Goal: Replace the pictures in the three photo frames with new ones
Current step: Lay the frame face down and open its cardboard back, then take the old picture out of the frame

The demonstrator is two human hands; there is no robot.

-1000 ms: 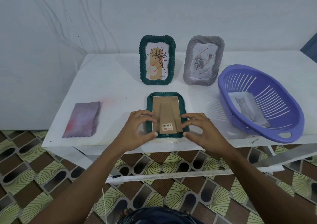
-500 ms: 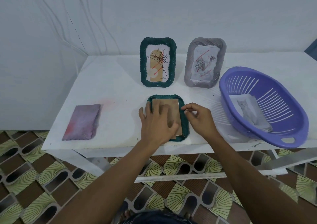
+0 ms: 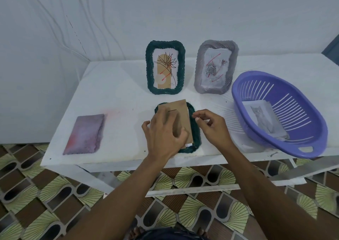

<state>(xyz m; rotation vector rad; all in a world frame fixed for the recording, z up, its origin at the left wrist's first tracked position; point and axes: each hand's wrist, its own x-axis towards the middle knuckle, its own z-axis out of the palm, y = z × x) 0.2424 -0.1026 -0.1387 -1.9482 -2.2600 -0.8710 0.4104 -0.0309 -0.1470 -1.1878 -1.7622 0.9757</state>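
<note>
The cardboard backing board [image 3: 178, 114] lay flat inside the face-down green frame [image 3: 196, 129] a second ago. It now sits skewed and raised, its top edge past the frame's upper rim, and a white strip [image 3: 189, 145] shows under its lower corner. The left hand [image 3: 165, 135] has moved from the frame's lower edge onto the board and grips it. The right hand [image 3: 212, 127] has shifted to the right rim with its fingers curled; whether it pinches anything is unclear.
</note>
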